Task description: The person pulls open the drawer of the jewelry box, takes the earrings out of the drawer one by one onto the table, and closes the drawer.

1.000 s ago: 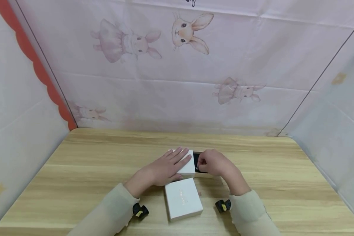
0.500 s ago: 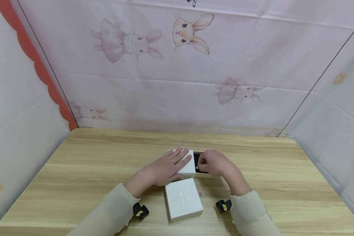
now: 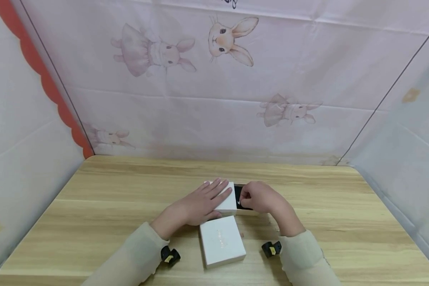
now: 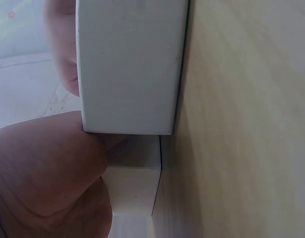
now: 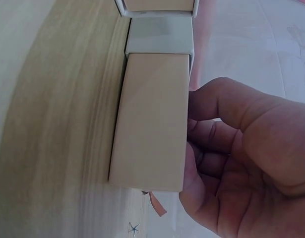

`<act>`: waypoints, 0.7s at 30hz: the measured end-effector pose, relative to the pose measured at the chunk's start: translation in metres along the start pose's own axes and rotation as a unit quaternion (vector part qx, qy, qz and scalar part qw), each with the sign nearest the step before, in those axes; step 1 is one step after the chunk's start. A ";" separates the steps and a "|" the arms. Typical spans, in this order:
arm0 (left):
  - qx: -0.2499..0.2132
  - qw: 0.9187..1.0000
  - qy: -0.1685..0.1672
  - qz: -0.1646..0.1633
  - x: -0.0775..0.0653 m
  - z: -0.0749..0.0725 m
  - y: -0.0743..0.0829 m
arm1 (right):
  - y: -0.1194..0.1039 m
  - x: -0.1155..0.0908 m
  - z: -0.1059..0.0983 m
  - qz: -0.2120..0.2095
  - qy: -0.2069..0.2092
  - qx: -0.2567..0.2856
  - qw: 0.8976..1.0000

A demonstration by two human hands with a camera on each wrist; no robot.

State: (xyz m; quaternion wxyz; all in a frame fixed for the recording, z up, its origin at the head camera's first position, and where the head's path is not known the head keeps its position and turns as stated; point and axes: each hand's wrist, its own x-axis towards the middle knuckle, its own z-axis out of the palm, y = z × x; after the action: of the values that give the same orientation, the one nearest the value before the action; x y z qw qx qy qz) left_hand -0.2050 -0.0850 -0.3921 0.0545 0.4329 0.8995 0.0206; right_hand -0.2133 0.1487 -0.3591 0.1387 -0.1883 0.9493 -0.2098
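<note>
My left hand rests with spread fingers on the white sleeve of a drawer-style gift box. From the sleeve's right side the drawer sticks out, pale beige on its side wall, with a black insert inside. My right hand reaches over the drawer with curled fingers, fingertips down at the insert. A tiny silver star-shaped charm shows beside those fingertips; I cannot tell whether they pinch it. Past the drawer's end, the right wrist view shows another small star charm and a pinkish ribbon tab.
A second white square box with faint gold lettering lies in front of the sleeve, slightly turned. All stand on a wood-grain table. A rabbit-print cloth hangs behind it. Black devices sit at both cuffs.
Almost nothing differs. The silver star beside my right fingertips has shifted very slightly; both hands and both boxes stay in place.
</note>
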 end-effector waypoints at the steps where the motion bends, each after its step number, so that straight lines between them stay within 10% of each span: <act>1: -0.001 1.000 0.001 0.000 0.000 0.000 0.000 | 0.000 0.000 0.000 0.000 0.000 -0.001 1.000; 21: 0.001 1.000 0.001 0.005 0.002 0.002 -0.002 | 0.020 -0.004 -0.017 -0.081 -0.023 0.081 0.993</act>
State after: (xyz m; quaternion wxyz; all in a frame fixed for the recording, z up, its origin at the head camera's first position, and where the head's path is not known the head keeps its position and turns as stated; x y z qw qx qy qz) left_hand -0.2073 -0.0845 -0.3944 0.0530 0.4378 0.8973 0.0206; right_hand -0.2218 0.1729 -0.3522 0.1581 -0.2576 0.9074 -0.2919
